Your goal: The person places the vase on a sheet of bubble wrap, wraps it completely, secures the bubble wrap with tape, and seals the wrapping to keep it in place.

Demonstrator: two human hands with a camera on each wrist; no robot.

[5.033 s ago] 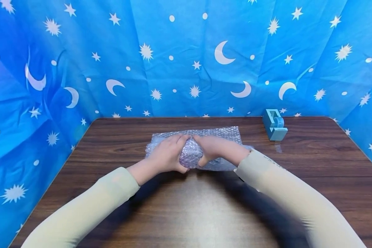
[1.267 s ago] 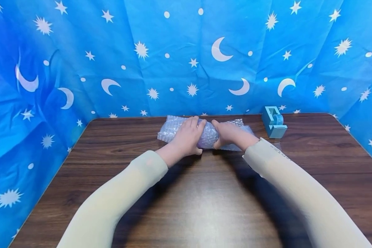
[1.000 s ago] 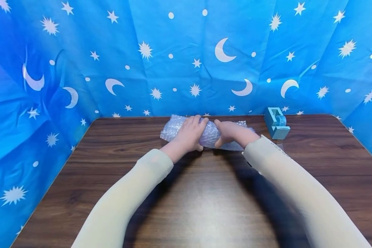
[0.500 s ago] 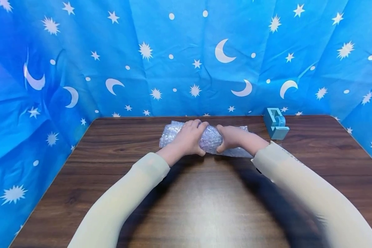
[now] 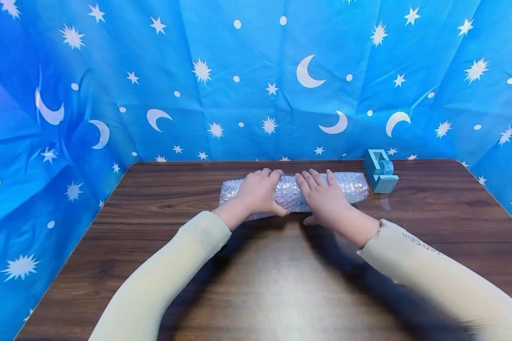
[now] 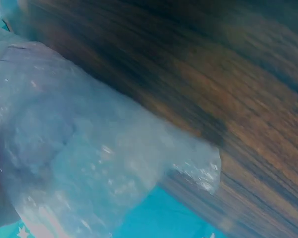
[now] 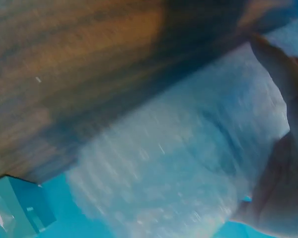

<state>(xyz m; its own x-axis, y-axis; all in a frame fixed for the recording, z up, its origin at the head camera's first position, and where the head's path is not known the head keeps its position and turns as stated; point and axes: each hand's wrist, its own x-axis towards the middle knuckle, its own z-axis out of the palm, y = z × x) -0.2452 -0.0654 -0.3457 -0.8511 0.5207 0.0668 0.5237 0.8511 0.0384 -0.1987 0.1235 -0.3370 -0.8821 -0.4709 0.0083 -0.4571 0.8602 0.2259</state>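
Note:
A rolled bundle of bubble wrap (image 5: 291, 192) lies across the far part of the table, with something inside that I cannot make out. My left hand (image 5: 259, 193) grips its left half, fingers over the top and thumb on the near side. On the right half, the spread, fairly straight fingers of my right hand (image 5: 326, 201) rest, thumb low at the near side. Loose, flattened wrap (image 6: 119, 158) sticks out past the left hand in the left wrist view. In the blurred right wrist view, the wrap's right end (image 7: 159, 168) extends beyond the right hand (image 7: 283, 188).
A teal tape dispenser (image 5: 381, 177) stands at the back right, close to the wrap's right end. A small clear strip, seemingly tape (image 5: 385, 203), lies in front of it. Behind the wooden table (image 5: 277, 284) hangs a blue curtain (image 5: 239, 99) with stars and moons.
The sheet, spread flatter five seconds ago, is now rolled into a long bundle. Since half a second ago, my right hand has shifted from its right side onto the top, fingers spreading; the left stays.

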